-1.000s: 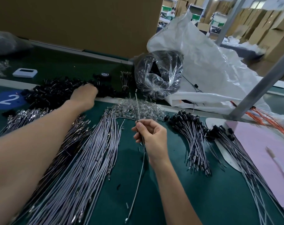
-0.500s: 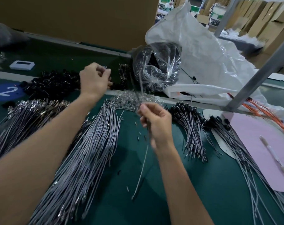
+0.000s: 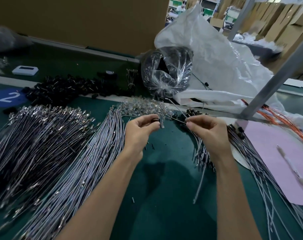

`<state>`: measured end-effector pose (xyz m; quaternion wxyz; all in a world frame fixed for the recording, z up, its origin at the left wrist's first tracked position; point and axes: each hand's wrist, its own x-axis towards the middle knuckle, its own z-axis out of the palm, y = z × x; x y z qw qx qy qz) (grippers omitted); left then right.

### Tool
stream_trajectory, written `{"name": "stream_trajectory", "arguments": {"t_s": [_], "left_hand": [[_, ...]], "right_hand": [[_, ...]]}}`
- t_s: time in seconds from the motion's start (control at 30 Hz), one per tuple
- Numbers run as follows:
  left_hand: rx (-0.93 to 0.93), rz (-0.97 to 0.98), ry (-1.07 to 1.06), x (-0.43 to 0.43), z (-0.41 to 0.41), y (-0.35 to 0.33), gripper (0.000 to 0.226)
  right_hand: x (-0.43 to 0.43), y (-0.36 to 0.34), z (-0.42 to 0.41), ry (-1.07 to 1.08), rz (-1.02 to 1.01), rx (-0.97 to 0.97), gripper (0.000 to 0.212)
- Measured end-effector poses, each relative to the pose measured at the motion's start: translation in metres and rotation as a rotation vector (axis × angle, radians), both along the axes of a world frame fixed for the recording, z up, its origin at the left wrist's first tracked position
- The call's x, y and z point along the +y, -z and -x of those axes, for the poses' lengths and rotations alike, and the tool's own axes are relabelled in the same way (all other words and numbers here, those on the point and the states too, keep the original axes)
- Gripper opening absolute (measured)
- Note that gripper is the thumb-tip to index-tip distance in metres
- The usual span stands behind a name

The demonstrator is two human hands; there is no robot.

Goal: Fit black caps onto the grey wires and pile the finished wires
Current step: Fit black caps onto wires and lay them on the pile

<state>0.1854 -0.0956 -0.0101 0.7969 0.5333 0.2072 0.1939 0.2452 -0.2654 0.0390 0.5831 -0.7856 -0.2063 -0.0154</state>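
1. Grey wire (image 3: 198, 184): held above the green table (image 3: 164, 196), over the middle of the work area. Its lower end hangs below the right wrist. Its thin dark upper end sticks out of the fingertips and points left.
2. Right hand (image 3: 208, 130): fingers curled, with thumb and forefinger pinching the grey wire near its upper end. The other fingers are folded into the palm.
3. Left hand (image 3: 142, 129): fingers curled, with thumb and fingertips pinching one black cap (image 3: 155, 120). The hand holds nothing else.
4. Relation: the black cap is level with the wire tip and near it, but not on it. The two hands are apart.
5. Loose caps (image 3: 64, 87): a black heap at the far left of the table, beside a blue disc (image 3: 7, 97) marked "2".
6. Bare wires (image 3: 88, 161): a long bundle lying left of the left forearm. A second bundle with metal ends (image 3: 34, 135) lies further left.
7. Capped wires (image 3: 204, 156): a pile lying under and behind the right hand. More capped wires lie beside a pink sheet (image 3: 277, 149) at the right.
8. Clear parts (image 3: 143, 106): a small heap just beyond the hands.
9. Far side: a tied plastic bag (image 3: 166, 73) of dark goods rests against a large white sack (image 3: 216, 58).
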Motion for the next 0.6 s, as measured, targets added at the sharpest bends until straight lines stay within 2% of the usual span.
{"name": "stream_trajectory", "arguments": {"t_s": [0.33, 0.6], "left_hand": [[-0.140, 0.070, -0.058, 0.0071, -0.0007, 0.0082, 0.018], [-0.132, 0.112, -0.091, 0.0099, -0.0023, 0.0088, 0.017]], "right_hand": [[-0.0043, 0.0101, -0.0034, -0.030, -0.145, 0.045, 0.023], [-0.0036, 0.0116, -0.0030, -0.074, -0.160, 0.071, 0.024]]}}
